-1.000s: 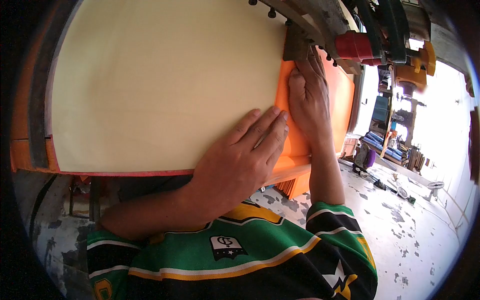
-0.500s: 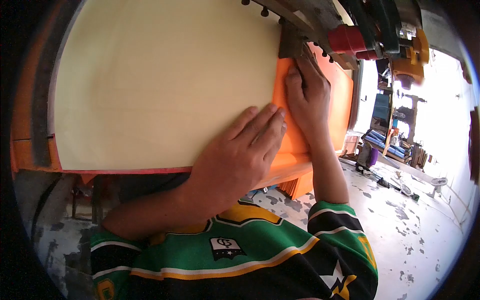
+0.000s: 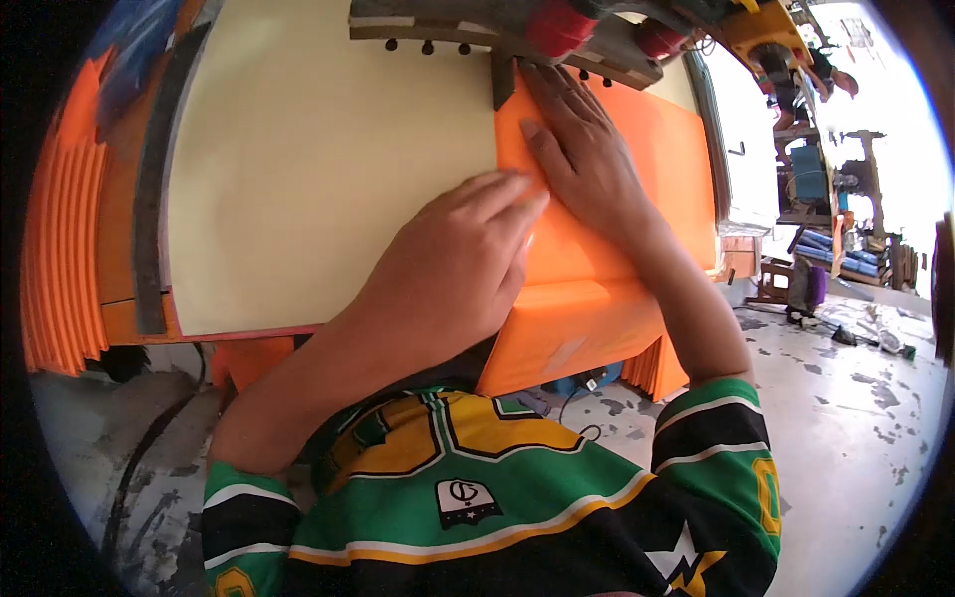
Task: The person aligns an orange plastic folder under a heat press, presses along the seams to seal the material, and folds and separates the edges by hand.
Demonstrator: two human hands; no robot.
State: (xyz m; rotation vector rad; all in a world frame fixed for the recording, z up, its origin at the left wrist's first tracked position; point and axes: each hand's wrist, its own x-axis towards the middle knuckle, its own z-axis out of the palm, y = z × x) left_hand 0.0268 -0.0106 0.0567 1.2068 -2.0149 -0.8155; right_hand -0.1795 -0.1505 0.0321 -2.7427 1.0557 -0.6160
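Note:
A large cream sheet (image 3: 318, 149) covers most of the work surface, with an orange sheet (image 3: 667, 159) along its right side. My right hand (image 3: 592, 169) lies on the orange sheet, fingers stretched out and pointing up to a dark metal block (image 3: 503, 80) at the seam. My left hand (image 3: 458, 249) is at the cream sheet's right edge, its fingers bent and close together near the orange material; its fingertips are blurred, and what they pinch, if anything, cannot be made out. The orange sheet's lower part hangs over the front edge.
Above the sheets runs a dark bar (image 3: 438, 30) with black knobs and red parts (image 3: 564, 28). Pleated orange material (image 3: 65, 249) stands at the far left. A dark strip (image 3: 159, 189) borders the cream sheet. Shelves with blue bundles (image 3: 841, 257) stand at the right.
The view has shifted, showing the sheets and bar from a different angle. My left hand's fingers, flat and spread before, are now bent together. My right hand is flatter on the orange sheet.

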